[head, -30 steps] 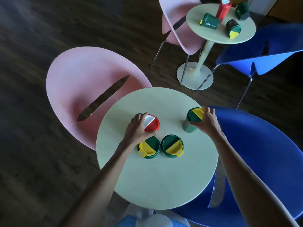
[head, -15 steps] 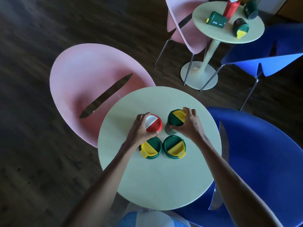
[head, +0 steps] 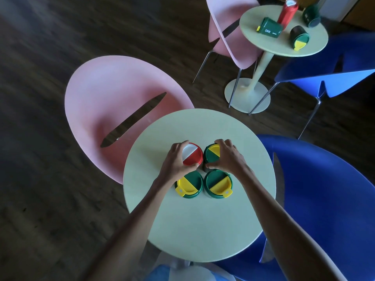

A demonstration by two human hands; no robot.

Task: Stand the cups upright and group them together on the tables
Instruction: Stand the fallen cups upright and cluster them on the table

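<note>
Centre frame, the left grip (head: 174, 163) is clasping the red-and-white-lidded plastic cup (head: 192, 155) and the right grip (head: 231, 159) the green-and-yellow-lidded plastic cup (head: 211, 155), likely tightening the group.

Two round pale-green pedestal tables (head: 203, 230) (head: 280, 48) | four moulded plastic shell chairs (head: 113, 98) (head: 227, 27) (head: 324, 189) (head: 334, 78), two pink, two blue | eight lidded plastic cups (head: 192, 154) (head: 212, 154) (head: 189, 184) (head: 218, 183) (head: 287, 13) (head: 271, 28) (head: 299, 37) (head: 311, 15), six green, two red | two bare hands (head: 174, 163) (head: 229, 157)

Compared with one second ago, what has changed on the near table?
The right hand slid its green cup leftward until it stands beside the red-lidded cup. The left hand keeps gripping the red-lidded cup; the front-left cup and front-right cup stayed put.
</note>
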